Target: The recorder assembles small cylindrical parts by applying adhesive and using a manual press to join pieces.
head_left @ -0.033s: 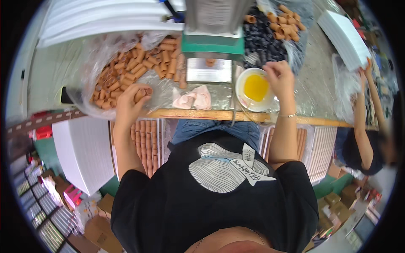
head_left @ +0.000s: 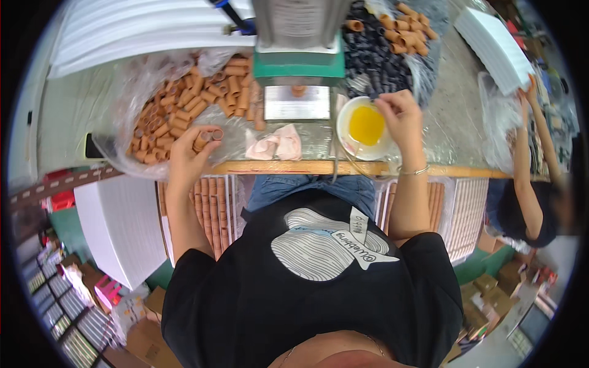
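My left hand [head_left: 188, 153] is closed round short orange-brown tubes [head_left: 202, 141]; two open ends show by the thumb. It is at the near edge of a heap of similar tubes [head_left: 193, 101] in a clear plastic bag. My right hand [head_left: 402, 116] is over the right side of a white bowl [head_left: 343, 142] holding yellow liquid [head_left: 366, 126]. Its thumb and fingers are pinched together; a dark bit shows at the tips, too small to name. Beyond the bowl lies a pile of small black pieces [head_left: 380, 61].
A green and grey press-like machine [head_left: 299, 66] with a metal block stands mid-bench. A pink cloth [head_left: 274, 143] lies before it. More orange tubes [head_left: 408, 30] are at the back right. White foam sheets [head_left: 147, 30] lie back left. Another person's arms [head_left: 532, 135] hold white foam at far right.
The whole view has shifted slightly. My right hand's pinched fingertips have come a little toward the bowl's far rim. In my left hand the tube ends have turned and now sit more apart.
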`<state>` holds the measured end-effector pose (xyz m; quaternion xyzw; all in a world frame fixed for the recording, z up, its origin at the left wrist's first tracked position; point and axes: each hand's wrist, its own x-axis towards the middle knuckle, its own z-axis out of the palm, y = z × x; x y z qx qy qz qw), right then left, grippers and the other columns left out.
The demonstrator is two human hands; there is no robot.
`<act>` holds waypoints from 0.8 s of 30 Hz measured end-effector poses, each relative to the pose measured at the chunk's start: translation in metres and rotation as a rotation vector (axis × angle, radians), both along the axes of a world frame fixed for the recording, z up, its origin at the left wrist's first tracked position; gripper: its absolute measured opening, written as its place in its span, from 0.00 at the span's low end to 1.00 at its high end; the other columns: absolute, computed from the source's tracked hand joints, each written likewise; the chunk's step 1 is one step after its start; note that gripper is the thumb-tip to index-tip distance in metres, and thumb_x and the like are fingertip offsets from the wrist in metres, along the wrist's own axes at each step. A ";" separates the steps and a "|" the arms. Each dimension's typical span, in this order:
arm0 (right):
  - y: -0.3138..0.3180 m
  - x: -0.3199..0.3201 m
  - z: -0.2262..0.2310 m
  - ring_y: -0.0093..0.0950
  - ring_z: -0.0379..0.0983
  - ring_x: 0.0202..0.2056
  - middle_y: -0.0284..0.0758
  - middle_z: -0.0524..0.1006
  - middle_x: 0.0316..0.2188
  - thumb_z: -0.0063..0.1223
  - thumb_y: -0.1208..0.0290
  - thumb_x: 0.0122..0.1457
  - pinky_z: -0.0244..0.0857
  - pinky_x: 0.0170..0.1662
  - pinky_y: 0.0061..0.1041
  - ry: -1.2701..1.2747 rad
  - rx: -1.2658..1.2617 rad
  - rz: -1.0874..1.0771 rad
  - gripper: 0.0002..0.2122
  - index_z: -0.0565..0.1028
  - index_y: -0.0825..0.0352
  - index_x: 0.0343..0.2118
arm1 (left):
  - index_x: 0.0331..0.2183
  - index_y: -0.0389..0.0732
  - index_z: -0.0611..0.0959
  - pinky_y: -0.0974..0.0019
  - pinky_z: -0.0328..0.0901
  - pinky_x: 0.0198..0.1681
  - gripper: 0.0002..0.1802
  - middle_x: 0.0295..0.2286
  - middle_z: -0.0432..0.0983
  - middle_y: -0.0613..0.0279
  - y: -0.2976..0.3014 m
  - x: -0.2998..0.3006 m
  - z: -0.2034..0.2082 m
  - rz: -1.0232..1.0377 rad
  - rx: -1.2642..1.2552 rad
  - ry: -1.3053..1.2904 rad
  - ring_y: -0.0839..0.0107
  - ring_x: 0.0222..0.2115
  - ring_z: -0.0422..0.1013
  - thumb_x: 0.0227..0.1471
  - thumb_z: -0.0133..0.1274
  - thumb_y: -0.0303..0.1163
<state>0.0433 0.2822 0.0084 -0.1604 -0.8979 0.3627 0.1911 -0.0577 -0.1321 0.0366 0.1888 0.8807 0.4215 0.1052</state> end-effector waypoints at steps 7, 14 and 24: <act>-0.027 0.022 -0.016 0.28 0.68 0.30 0.28 0.67 0.24 0.63 0.72 0.45 0.54 0.32 0.31 0.112 0.480 0.110 0.04 0.80 0.58 0.26 | 0.39 0.37 0.78 0.75 0.67 0.40 0.13 0.34 0.76 0.67 0.113 0.022 -0.022 -0.155 0.639 -0.505 0.80 0.37 0.71 0.50 0.58 0.21; -0.037 0.025 0.007 0.27 0.68 0.30 0.29 0.69 0.26 0.64 0.74 0.47 0.56 0.33 0.28 0.132 0.291 0.065 0.04 0.80 0.62 0.27 | 0.40 0.36 0.80 0.71 0.66 0.43 0.15 0.34 0.78 0.66 0.148 0.042 -0.003 -0.214 0.404 -0.099 0.77 0.37 0.72 0.48 0.62 0.23; -0.080 0.028 0.035 0.17 0.65 0.28 0.28 0.70 0.27 0.64 0.77 0.51 0.58 0.33 0.14 0.142 -0.731 0.323 0.06 0.79 0.71 0.32 | 0.48 0.41 0.74 0.68 0.68 0.44 0.17 0.39 0.74 0.63 0.150 0.059 -0.021 0.216 1.218 -1.079 0.72 0.40 0.72 0.59 0.53 0.36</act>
